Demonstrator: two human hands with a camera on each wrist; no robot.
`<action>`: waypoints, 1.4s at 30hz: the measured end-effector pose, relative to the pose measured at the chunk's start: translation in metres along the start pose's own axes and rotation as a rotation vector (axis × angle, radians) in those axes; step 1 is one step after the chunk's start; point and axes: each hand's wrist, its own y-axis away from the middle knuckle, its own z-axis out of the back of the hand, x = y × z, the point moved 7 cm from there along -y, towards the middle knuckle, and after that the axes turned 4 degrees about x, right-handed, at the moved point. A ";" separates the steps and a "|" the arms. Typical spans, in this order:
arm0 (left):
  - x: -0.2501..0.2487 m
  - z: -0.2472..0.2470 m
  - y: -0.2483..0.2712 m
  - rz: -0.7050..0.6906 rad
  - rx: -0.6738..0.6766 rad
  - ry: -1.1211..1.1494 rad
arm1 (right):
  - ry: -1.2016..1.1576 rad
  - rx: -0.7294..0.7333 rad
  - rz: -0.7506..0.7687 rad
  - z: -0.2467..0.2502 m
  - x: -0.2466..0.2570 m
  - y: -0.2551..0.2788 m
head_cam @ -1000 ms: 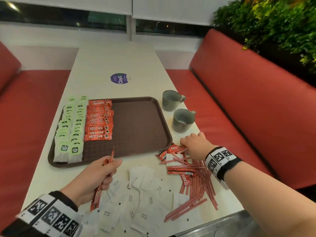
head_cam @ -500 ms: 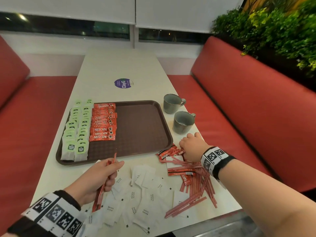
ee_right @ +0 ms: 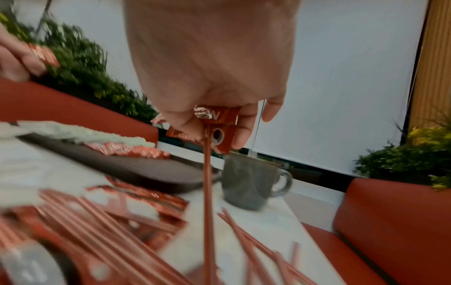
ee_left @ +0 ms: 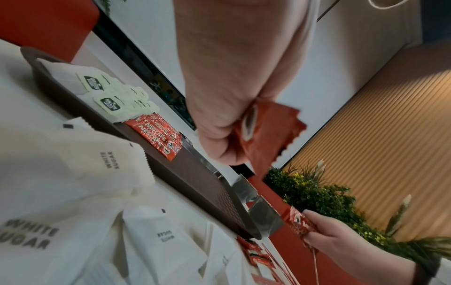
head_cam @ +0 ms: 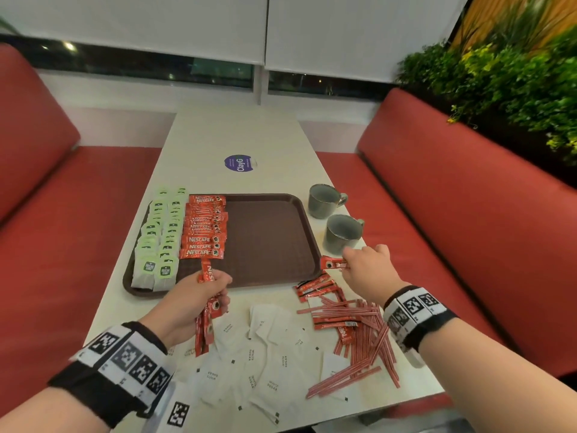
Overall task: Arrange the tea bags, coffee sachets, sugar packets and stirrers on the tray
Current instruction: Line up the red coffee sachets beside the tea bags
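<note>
My left hand (head_cam: 190,300) holds a bunch of red coffee sachets (head_cam: 208,310), grip closed around their middle, the sachets standing roughly upright over the worktop (head_cam: 237,135) just off the near rim of the brown tray (head_cam: 268,242). My right hand (head_cam: 368,270) pinches another sachet (head_cam: 333,263) between thumb and fingers, lifted off the worktop at about 3 o'clock from the tray's near right corner; in the right wrist view a thin red stirrer (ee_right: 208,192) hangs down from the same grip along with the sachet (whether it is pinched or only caught I cannot tell). On the tray, two rows of green-tagged tea bags (head_cam: 159,242) lie along the 9 o'clock side, and a column of Nescafe sachets (head_cam: 204,228) lies just beside them toward the centre; the right half of the tray is bare. Loose white sugar packets (head_cam: 265,354) are scattered on the worktop at 6 o'clock from the tray. The heap of stirrers (head_cam: 362,335) lies at about 4 o'clock, with a few more sachets (head_cam: 315,287) mixed in at its far edge. Two grey cups (head_cam: 342,232) stand on the worktop at 3 o'clock from the tray, close to each other.
</note>
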 end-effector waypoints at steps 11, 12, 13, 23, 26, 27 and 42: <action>-0.014 -0.008 0.020 -0.185 0.063 0.057 | -1.070 0.289 0.329 0.044 0.168 0.034; -0.014 -0.005 0.024 -0.203 0.055 0.067 | -1.134 0.330 0.337 0.043 0.177 0.034; -0.015 0.000 0.027 -0.218 0.041 0.078 | -1.199 0.370 0.347 0.042 0.186 0.036; -0.020 0.036 0.047 -0.246 -0.036 0.161 | -1.428 0.492 0.407 0.039 0.219 0.040; -0.022 0.038 0.041 -0.258 -0.077 0.127 | -1.288 0.395 0.362 0.041 0.214 0.030; -0.022 0.040 0.038 -0.268 -0.106 0.090 | -1.220 0.364 0.340 0.041 0.211 0.025; 0.008 0.040 0.020 -0.098 -0.095 0.051 | -0.240 0.317 -0.052 -0.014 0.071 -0.026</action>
